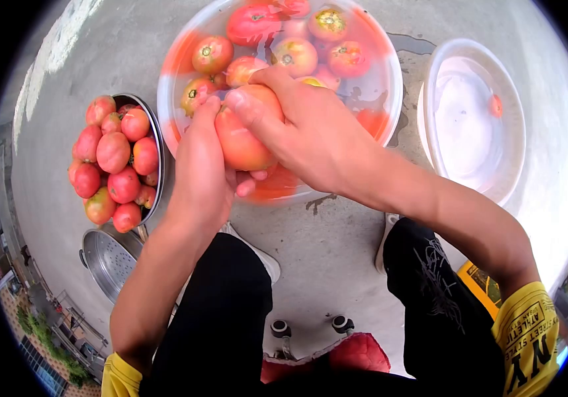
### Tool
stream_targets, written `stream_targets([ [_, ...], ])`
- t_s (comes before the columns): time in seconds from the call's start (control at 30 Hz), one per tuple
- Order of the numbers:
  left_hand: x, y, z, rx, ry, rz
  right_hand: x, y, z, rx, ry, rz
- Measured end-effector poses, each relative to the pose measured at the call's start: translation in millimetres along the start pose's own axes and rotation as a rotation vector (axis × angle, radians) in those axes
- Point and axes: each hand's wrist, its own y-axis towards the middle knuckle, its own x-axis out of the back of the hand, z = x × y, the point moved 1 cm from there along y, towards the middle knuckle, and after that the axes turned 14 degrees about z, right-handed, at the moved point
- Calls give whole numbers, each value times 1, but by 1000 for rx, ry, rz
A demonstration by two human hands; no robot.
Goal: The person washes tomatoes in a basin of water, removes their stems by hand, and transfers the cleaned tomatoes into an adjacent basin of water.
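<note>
Between my two hands is a large orange-red tomato [243, 140], held just above the near side of a wide white basin [395, 86]. My left hand [199, 159] cups it from the left and below, with some fingertips showing under it. Across its top and right side lies my right hand [317, 132], thumb pressed on the skin and fingers curled over the far side. Water fills the basin, and several tomatoes [295, 56] float in it, red with yellow-green patches.
At left, a dark-rimmed bowl [159, 142] is heaped with tomatoes [113, 152]. A metal colander [108, 261] sits below it. On the right stands a white oval tub [519, 132] with a small red piece [495, 106] inside. Wet marks streak the concrete floor [323, 264].
</note>
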Motion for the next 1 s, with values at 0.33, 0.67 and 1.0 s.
stream_targets([
  [0.33, -10, 4, 5, 66, -239, 225, 0, 7, -5, 66, 176, 9],
  [0.67, 10, 9, 0, 43, -483, 497, 7, -7, 1, 233, 235, 77],
  [1.0, -19, -4, -10, -7, -303, 208, 2, -2, 0, 123, 495, -25],
])
